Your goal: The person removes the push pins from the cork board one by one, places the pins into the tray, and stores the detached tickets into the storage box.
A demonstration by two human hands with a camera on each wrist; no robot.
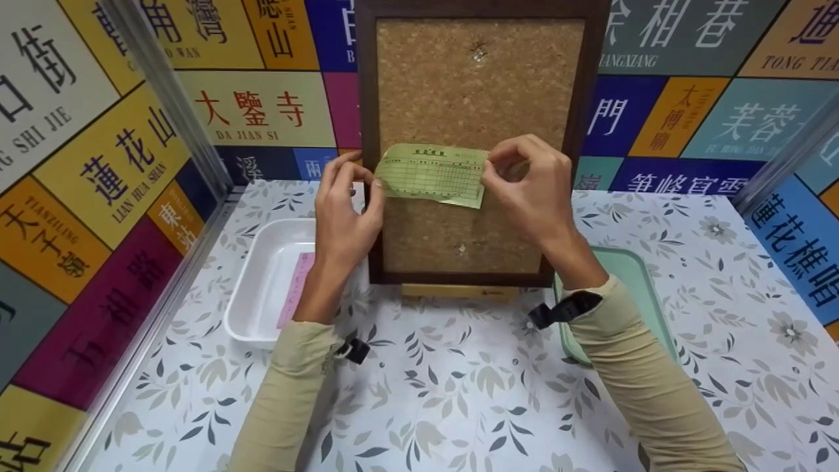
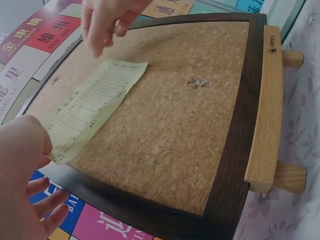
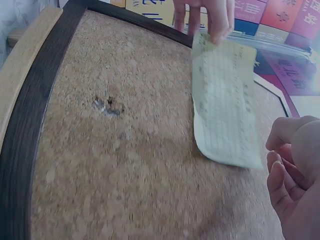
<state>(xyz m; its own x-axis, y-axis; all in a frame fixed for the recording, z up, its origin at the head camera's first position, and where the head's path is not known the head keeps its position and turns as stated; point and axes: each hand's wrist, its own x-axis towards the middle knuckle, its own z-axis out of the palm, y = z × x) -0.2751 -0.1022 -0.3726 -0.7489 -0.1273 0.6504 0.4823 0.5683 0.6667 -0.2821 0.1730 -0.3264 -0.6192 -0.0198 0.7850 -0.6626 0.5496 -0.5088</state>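
A pale green printed receipt lies across the framed cork board, its far edge slightly curled in the right wrist view. My left hand pinches the receipt's left end at the board's left frame; the thumb shows on its edge. Beside the right end is my right hand, thumb and forefinger brought together and the other fingers curled. Both wrist views show a gap between that hand and the paper. Nothing shows in its fingers; anything small inside the pinch is hidden.
A wooden stand carries the board. To the left, a white tray holds a pink slip; at right, a green tray is partly behind my forearm. Damaged spots mark the cork. Sign-covered panels enclose the flowered table.
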